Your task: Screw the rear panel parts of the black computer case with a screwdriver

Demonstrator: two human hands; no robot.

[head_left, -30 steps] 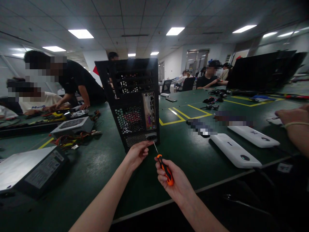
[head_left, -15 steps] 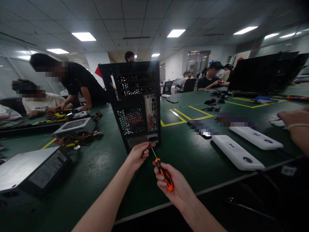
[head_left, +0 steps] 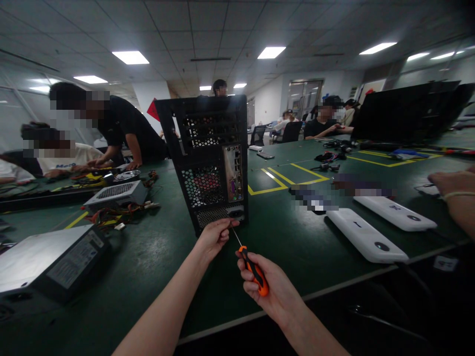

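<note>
Screwdriver (head_left: 255,272) gripped by its handle in right hand (head_left: 270,282), shaft slanting up to left hand (head_left: 212,238), curled near base of computer case (head_left: 215,157). From my feed, I can't tell whether the left pinches anything.

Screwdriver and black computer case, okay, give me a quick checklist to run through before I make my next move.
1. Right-hand grip around the orange and black screwdriver handle: ok, fingers wrapped round it.
2. Black computer case standing upright on the green table: ok.
3. Shaft pointing toward the case's lower rear: ok, its far end is by the left-hand grip.
4. Tip seated in anything: cannot tell, too small and partly hidden by fingers.
5. Small part pinched in the left-hand grip: cannot tell.
6. Nearest white device apart from the right-hand grip: ok.
</note>
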